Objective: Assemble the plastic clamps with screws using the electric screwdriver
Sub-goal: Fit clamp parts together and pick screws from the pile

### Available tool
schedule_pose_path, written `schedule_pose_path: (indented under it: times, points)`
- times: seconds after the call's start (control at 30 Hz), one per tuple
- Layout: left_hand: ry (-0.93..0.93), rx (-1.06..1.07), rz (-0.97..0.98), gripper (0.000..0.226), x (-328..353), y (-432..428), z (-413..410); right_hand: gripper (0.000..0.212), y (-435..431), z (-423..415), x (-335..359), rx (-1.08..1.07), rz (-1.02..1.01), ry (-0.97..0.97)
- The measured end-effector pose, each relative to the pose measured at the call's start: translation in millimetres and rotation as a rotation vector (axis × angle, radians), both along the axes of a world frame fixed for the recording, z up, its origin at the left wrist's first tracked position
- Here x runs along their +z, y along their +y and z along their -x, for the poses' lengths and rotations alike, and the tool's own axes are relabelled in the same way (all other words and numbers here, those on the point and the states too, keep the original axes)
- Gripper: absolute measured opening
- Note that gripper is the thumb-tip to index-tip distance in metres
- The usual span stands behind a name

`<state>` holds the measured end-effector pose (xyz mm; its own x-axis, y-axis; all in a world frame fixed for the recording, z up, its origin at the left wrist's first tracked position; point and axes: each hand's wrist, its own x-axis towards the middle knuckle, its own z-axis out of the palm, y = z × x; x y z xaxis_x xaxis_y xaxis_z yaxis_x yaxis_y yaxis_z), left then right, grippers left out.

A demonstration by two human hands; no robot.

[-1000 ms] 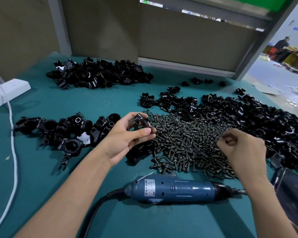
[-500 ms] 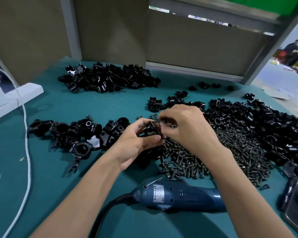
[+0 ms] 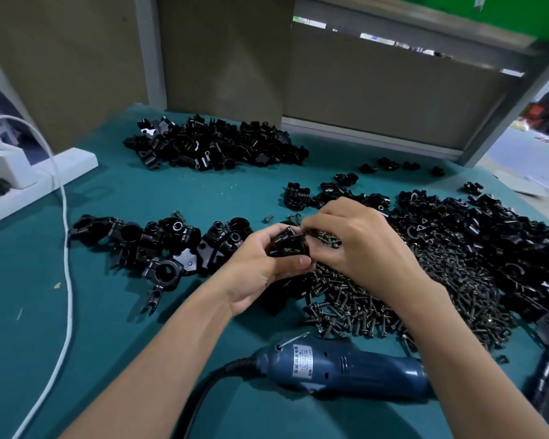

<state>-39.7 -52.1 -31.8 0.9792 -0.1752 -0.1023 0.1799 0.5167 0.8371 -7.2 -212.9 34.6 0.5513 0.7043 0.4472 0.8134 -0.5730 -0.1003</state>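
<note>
head view: beyond the electric screwdriver point(image 3: 346, 370), left hand point(image 3: 260, 274) curls fingers round a plastic clamp point(image 3: 290, 245); right hand point(image 3: 358, 245) curls onto it, pinch hidden.

- Both bare forearms are extended forward from the lower edge of the view and angled inward, so that the hands meet in the middle.
- The left hand point(image 3: 260, 267) is turned partly palm-up. A black plastic clamp point(image 3: 290, 245) is gripped in it, with the fingers curled behind and the thumb laid across the near side.
- The right hand point(image 3: 358, 245) is held back-up, with its fingers curled downward. A few screws point(image 3: 327, 240) are cupped beneath them, and its fingertips are set against the top of the clamp.
- The hands are touching at the fingertips.
</note>
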Motion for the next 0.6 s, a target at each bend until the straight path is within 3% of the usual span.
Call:
schedule_pose_path:
  times: [0.43, 0.6]
  points:
    - [-0.042, -0.059, 0.032, 0.051, -0.8, 2.1, 1.2, 0.018, -0.8, -7.9, -14.0, 0.104, -0.129, 0.027]
    - [-0.053, -0.045, 0.165, 0.046, -1.9, 1.8, 0.4, 0.019, -5.2, -3.8, -20.3, -0.032, -0.425, 0.09]
